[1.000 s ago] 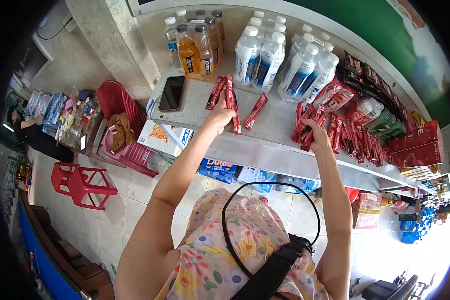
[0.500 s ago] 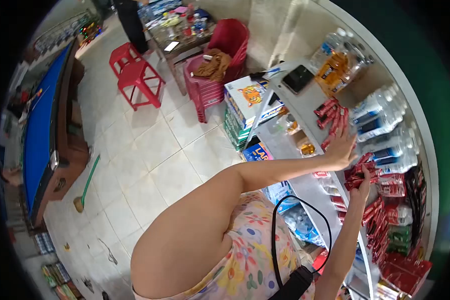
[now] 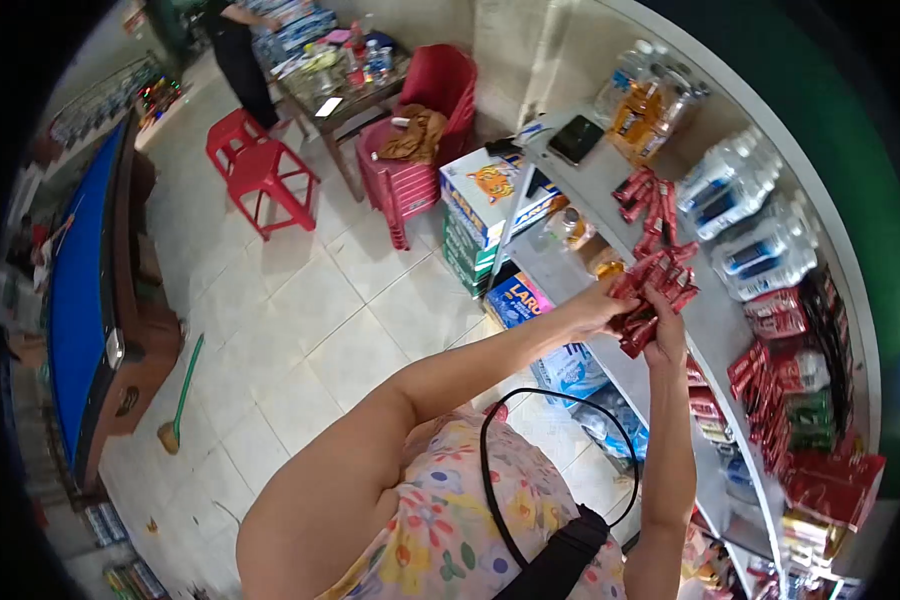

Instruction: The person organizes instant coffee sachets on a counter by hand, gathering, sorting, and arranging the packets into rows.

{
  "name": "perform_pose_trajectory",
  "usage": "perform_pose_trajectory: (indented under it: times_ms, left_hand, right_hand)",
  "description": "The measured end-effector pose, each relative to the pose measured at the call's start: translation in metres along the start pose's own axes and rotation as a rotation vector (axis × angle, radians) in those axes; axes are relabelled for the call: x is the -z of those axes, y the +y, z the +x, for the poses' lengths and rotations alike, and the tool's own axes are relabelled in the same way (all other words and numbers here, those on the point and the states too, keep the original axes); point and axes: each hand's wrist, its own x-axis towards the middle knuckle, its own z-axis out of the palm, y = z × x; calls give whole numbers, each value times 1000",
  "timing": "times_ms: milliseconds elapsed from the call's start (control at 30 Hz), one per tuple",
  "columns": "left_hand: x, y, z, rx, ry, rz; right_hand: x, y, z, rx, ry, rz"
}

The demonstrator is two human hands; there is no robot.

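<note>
A bunch of slim red stick packets [image 3: 658, 275] is between my two hands, over the front edge of the upper shelf [image 3: 705, 310]. My left hand [image 3: 595, 305] closes on the bunch from the left. My right hand [image 3: 667, 335] grips it from below, with the thumb lying along the packets. More loose red packets [image 3: 653, 205] lie on the shelf just beyond the bunch. Further along the shelf stand shrink-wrapped clear bottles [image 3: 735, 195], and another heap of red packets [image 3: 760, 410] lies closer to my body.
A black phone [image 3: 576, 139] and bottles of amber drink [image 3: 642, 125] are at the shelf's far end. Cartons [image 3: 480, 215] stand beside the shelving. A red stool [image 3: 260, 175], stacked red chairs [image 3: 410, 165] and a blue pool table [image 3: 95, 270] are across the tiled floor. Someone in dark clothes [image 3: 240, 65] stands at the back.
My left hand, spread over the shelf before, has come back and closed on the bunch. My right hand has carried its packets left to the shelf's front edge.
</note>
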Motion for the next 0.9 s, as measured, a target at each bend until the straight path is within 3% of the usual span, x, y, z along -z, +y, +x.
perform_pose_trajectory:
  times_ms: [200,267,400,567,667,733,767,800,900]
  left_hand:
    - [32,32,-4,-64,82,65]
    - [49,58,-4,10,94,77]
    - [92,114,10,-70,155,324]
    - [118,159,76,46,53,361]
    - [106,155,125,119,106,557]
    - [99,142,155,8,238,881]
    - [100,137,166,-20,169,936]
    - [97,129,177,6,307,1020]
    - [95,113,191,-28,303,1085]
  right_hand:
    - [-29,5,0,141,161,5]
    - [-37,1,3,158,223,48]
    - [-33,-6,18,191,343,145]
    - [-7,-16,51,142,452,77]
    - [-4,-24,87,101,532,24]
    - [-1,-25,115,170,577,-26]
    - [-10,-27,121,187,631,-1]
    - [-13,-27,129,184,693,-24]
    - [-18,-24,144,216,793,-124]
